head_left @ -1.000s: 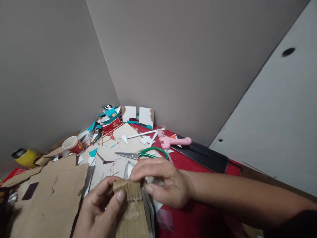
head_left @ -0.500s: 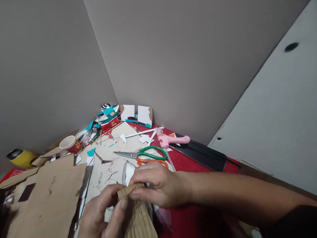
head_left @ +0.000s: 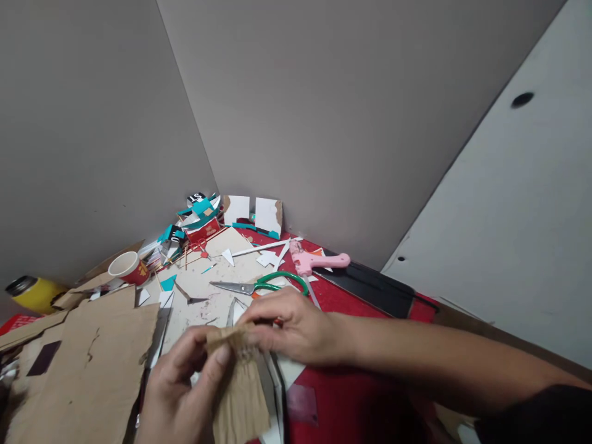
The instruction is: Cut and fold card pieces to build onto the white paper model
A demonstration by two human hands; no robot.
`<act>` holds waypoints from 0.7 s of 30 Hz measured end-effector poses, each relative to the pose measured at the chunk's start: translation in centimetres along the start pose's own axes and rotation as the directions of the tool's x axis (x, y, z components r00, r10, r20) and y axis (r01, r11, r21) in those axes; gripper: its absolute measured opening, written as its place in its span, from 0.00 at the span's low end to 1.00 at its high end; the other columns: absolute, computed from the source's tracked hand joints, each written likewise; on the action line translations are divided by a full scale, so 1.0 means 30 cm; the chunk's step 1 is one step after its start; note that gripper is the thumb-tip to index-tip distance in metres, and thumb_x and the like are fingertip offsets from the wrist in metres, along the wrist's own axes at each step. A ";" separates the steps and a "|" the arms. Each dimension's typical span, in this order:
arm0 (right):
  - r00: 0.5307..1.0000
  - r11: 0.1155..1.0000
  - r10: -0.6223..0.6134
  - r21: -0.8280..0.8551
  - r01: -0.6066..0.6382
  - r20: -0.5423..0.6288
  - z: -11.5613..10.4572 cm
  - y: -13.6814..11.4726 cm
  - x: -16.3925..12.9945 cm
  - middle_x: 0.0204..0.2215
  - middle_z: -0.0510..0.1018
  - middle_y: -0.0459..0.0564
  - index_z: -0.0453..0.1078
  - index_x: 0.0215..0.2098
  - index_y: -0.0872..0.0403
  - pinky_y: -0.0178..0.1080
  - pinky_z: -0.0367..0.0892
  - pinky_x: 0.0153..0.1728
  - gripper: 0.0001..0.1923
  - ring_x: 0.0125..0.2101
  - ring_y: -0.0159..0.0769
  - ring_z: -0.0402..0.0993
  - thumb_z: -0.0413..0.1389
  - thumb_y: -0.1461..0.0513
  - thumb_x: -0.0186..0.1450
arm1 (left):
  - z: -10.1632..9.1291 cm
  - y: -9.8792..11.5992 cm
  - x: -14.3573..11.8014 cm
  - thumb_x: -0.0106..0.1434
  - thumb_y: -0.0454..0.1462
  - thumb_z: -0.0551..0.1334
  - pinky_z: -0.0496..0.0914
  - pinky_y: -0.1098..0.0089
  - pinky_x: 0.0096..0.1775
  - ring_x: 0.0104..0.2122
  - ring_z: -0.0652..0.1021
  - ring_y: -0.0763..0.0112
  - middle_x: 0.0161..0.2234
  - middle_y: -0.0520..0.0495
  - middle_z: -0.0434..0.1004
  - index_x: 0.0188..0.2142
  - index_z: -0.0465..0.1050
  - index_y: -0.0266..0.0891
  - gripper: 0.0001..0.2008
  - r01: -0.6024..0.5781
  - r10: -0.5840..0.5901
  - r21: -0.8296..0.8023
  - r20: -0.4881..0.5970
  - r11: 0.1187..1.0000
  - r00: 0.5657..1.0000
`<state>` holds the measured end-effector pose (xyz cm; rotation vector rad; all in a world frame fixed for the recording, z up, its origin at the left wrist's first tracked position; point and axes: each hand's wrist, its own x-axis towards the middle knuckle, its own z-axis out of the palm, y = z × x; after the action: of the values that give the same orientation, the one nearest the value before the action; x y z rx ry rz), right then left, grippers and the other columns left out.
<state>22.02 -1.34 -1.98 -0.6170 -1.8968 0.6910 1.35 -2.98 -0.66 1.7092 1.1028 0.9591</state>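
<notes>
My left hand and my right hand both pinch the top edge of a brown corrugated cardboard strip, held upright above the table near the front. The left thumb presses on its upper left corner; the right fingers grip the upper right part. A white folded card piece lies just behind the hands. Green-handled scissors lie shut on a beige board behind my right hand.
A large torn cardboard sheet lies at the left. A pink glue gun, a black flat tool, a red paper cup, a yellow can and several paper scraps crowd the red table by the corner walls.
The hands shifted slightly left with the cardboard strip; the right fingers slid along its top edge and the strip's top looks more crumpled. The view moved a little.
</notes>
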 end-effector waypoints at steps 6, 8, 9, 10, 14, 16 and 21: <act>0.899 0.731 0.413 -0.642 -0.233 0.143 -0.104 0.008 -0.011 0.36 0.77 0.58 0.71 0.40 0.60 0.42 0.66 0.37 0.09 0.35 0.41 0.72 0.54 0.62 0.64 | -0.078 -0.020 0.075 0.59 0.44 0.65 0.69 0.80 0.30 0.28 0.75 0.75 0.27 0.56 0.75 0.39 0.71 0.42 0.12 0.013 -0.065 -0.171 -0.304 0.985 0.951; 0.828 0.604 0.537 -0.759 -0.243 0.162 -0.099 0.039 -0.030 0.34 0.76 0.59 0.71 0.36 0.61 0.41 0.64 0.34 0.06 0.33 0.42 0.72 0.53 0.68 0.61 | -0.092 -0.026 0.089 0.59 0.44 0.66 0.69 0.79 0.31 0.28 0.76 0.75 0.29 0.55 0.77 0.40 0.69 0.43 0.13 0.014 -0.089 -0.269 -0.270 0.963 0.959; 0.810 0.565 0.566 -0.788 -0.245 0.154 -0.091 0.055 -0.037 0.34 0.76 0.60 0.71 0.35 0.61 0.41 0.63 0.34 0.08 0.33 0.42 0.72 0.51 0.71 0.59 | -0.095 -0.026 0.091 0.58 0.44 0.66 0.70 0.77 0.32 0.29 0.77 0.74 0.31 0.54 0.79 0.41 0.69 0.42 0.14 0.028 -0.110 -0.328 -0.236 0.944 0.966; 0.800 0.534 0.583 -0.808 -0.250 0.138 -0.081 0.069 -0.040 0.34 0.76 0.60 0.71 0.36 0.61 0.40 0.63 0.34 0.11 0.33 0.42 0.72 0.50 0.73 0.58 | -0.096 -0.024 0.091 0.58 0.43 0.67 0.71 0.76 0.33 0.31 0.77 0.73 0.33 0.53 0.79 0.41 0.68 0.42 0.14 0.044 -0.129 -0.383 -0.198 0.923 0.972; 0.751 0.480 0.649 -0.832 -0.280 0.122 -0.059 0.100 -0.017 0.36 0.76 0.60 0.70 0.37 0.61 0.39 0.63 0.35 0.13 0.36 0.43 0.73 0.52 0.72 0.54 | -0.101 0.005 0.074 0.56 0.41 0.69 0.73 0.73 0.35 0.31 0.78 0.72 0.36 0.48 0.80 0.40 0.70 0.39 0.15 0.070 -0.142 -0.480 -0.114 0.875 0.983; 0.722 0.448 0.683 -0.844 -0.297 0.108 -0.062 0.102 0.004 0.36 0.77 0.59 0.71 0.37 0.60 0.38 0.62 0.32 0.13 0.36 0.44 0.73 0.54 0.71 0.53 | -0.113 0.021 0.066 0.56 0.41 0.68 0.73 0.73 0.35 0.32 0.78 0.72 0.36 0.47 0.80 0.40 0.72 0.38 0.14 0.076 -0.131 -0.483 -0.080 0.872 0.988; 0.741 0.404 0.670 -0.857 -0.320 0.039 -0.094 0.094 0.020 0.29 0.77 0.55 0.71 0.34 0.57 0.36 0.58 0.27 0.07 0.29 0.40 0.72 0.54 0.64 0.57 | -0.170 0.036 0.068 0.60 0.41 0.66 0.71 0.75 0.35 0.31 0.77 0.74 0.33 0.49 0.79 0.40 0.74 0.39 0.10 0.080 -0.058 -0.506 0.059 0.859 0.997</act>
<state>24.69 1.61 -2.59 -1.8696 -2.3905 0.2325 -2.34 -0.02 2.32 1.2400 0.7833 1.0527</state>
